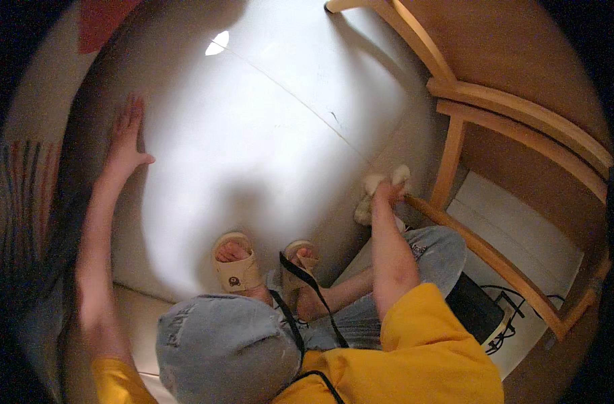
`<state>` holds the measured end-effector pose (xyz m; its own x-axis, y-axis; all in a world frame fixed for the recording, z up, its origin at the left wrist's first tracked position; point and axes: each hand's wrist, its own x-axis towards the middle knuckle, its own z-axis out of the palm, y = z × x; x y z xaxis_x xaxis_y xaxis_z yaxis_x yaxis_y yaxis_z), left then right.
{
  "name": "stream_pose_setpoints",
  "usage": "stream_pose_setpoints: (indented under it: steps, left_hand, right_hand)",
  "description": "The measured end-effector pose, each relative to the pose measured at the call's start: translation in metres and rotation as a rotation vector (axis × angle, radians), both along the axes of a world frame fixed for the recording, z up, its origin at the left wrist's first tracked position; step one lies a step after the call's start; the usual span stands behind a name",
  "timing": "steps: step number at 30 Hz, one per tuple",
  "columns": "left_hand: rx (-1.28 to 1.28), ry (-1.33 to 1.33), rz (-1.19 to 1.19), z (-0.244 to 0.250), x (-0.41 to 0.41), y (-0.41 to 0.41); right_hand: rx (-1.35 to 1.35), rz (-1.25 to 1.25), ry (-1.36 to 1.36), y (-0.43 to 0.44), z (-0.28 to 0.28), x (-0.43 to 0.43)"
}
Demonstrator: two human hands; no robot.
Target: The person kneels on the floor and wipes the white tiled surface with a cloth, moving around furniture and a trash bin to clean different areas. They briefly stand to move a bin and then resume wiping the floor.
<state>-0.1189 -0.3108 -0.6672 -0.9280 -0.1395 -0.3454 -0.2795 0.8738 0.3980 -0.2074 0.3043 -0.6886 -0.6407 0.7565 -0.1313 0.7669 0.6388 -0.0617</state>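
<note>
My left hand (128, 131) is stretched out at the left, thumb apart from the fingers, with nothing in it. It is beside the dark side of what looks like a bed; whether it touches that side or the floor, I cannot tell. At the right, my right hand (392, 191) is down low with its fingers curled on a white fluffy item (373, 183), which bulges out around the hand. The exact kind of this item is unclear, and the hand partly hides it. Close by the fingers is the end of a wooden chair rail (453, 222).
A wooden chair frame (451, 151) takes up the right side. Black cables (509, 323) and a dark box (473, 308) lie beneath it. Pale glossy floor tiles (287, 116) reflect a lamp. My feet wear beige slippers (239, 270). Striped fabric (29, 187) hangs at the left.
</note>
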Motion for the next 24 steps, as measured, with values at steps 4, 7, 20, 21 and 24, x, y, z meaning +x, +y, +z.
stream_pose_setpoints:
  steps: [4, 7, 20, 21, 24]
  left_hand:
    - [-0.005, -0.088, 0.012, -0.010, 0.013, -0.015]
    - [-0.043, -0.110, -0.002, -0.010, -0.003, 0.005]
    - [-0.094, -0.064, -0.028, -0.021, 0.006, -0.014]
    - [-0.090, -0.052, -0.045, -0.019, 0.002, -0.012]
    - [0.004, -0.062, -0.003, -0.006, 0.006, -0.008]
  right_hand:
    - [-0.013, 0.176, -0.052, -0.164, 0.011, -0.019]
    - [0.074, 0.332, 0.015, -0.257, 0.039, -0.041]
    - [-0.917, 0.212, -0.050, -0.012, 0.147, -0.106]
    - [-0.925, 0.160, 0.000, 0.029, 0.125, -0.093]
    - [-0.330, 0.253, 0.053, 0.079, 0.045, -0.044]
